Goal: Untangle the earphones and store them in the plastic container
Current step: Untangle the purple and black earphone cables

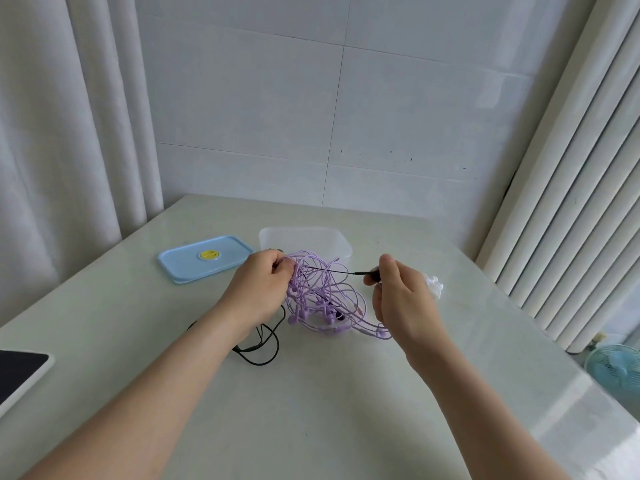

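Observation:
A tangle of purple earphone cables [323, 292] hangs above the table, with several purple earbuds at its bottom. My left hand [258, 289] grips the tangle at its upper left. My right hand [403, 299] pinches the dark end of a black earphone cable [332, 270], which runs taut from the tangle to that hand. More black cable [266, 344] loops on the table under my left wrist. The clear plastic container [304, 239] stands open just behind the tangle.
A light blue lid [187, 263] with a yellow centre lies left of the container. Something small and white [434, 285] lies behind my right hand. A tablet [20, 372] sits at the table's left edge. Curtains hang left, a radiator stands right.

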Demonstrator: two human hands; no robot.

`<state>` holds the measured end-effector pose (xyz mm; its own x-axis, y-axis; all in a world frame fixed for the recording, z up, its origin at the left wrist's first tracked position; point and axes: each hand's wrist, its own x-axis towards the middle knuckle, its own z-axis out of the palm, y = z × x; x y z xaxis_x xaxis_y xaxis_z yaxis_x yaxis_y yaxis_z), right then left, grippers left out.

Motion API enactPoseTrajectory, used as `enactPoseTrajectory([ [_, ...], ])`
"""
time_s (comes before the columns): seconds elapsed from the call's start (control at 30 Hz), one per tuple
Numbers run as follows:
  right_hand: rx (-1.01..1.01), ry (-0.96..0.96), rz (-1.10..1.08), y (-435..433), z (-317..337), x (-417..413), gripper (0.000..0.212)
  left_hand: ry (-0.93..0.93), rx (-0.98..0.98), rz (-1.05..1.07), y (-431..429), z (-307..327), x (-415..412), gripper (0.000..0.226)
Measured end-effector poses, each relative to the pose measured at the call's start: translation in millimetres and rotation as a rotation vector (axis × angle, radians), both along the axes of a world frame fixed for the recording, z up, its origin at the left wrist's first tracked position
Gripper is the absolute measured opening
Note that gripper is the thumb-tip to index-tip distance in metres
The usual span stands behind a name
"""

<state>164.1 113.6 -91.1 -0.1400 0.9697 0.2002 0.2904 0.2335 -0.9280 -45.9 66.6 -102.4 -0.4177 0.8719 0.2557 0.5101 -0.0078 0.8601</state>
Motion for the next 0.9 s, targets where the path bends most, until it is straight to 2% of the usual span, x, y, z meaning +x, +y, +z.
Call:
enactPoseTrajectory([
  [0.07, 0.090, -0.074, -0.095, 3.3, -1.6, -0.6, 0.046, -0.015, 0.003, 0.024, 0.6, -0.5, -1.0, 0.034],
  [0.17, 0.170, -0.252, -0.216, 4.9, -3.6, 3.4, 0.028, -0.026, 0.013, 0.008, -1.2, 0.0, -1.9, 0.033],
  [0.3, 0.183, -0.576, -0.270, -2.6, -6.4, 5.0, 0.019, -0.022, 0.030, -0.063, -5.3, 5.8, 1.7, 0.037],
  [0.4, 0.313, -0.717, -0.259, -4.5, -9.4, 3.5, 0.017, -0.042, 0.043, -0.108, -6.6, 7.3, 3.5, 0.030],
  [0.47, 0.424, -0.564, -0.198, -6.4, -7.5, 1.3, 0.021, -0.060, 0.063, -0.105, -7.1, 9.0, 4.4, 0.025],
  [0.53, 0.539, -0.321, -0.137, -13.3, -2.5, -4.4, 0.017, -0.059, 0.087, -0.097, -8.3, 11.8, 6.0, 0.022],
  [0.6, 0.678, -0.199, -0.095, -21.8, 1.8, -10.0, 0.012, -0.052, 0.120, -0.084, -9.3, 13.9, 7.2, 0.025],
  [0.7, 0.781, -0.194, 0.022, -27.5, 0.5, -14.8, 0.013, -0.058, 0.108, -0.085, -11.9, 17.7, 8.2, 0.034],
  [0.8, 0.736, -0.244, 0.117, -27.6, -4.0, -16.2, 0.017, -0.095, 0.073, -0.199, -16.7, 23.8, 13.4, 0.020],
  [0.9, 0.648, -0.255, 0.102, -25.8, -4.0, -15.4, 0.024, -0.123, 0.007, -0.265, -20.6, 27.7, 14.4, 0.017],
])
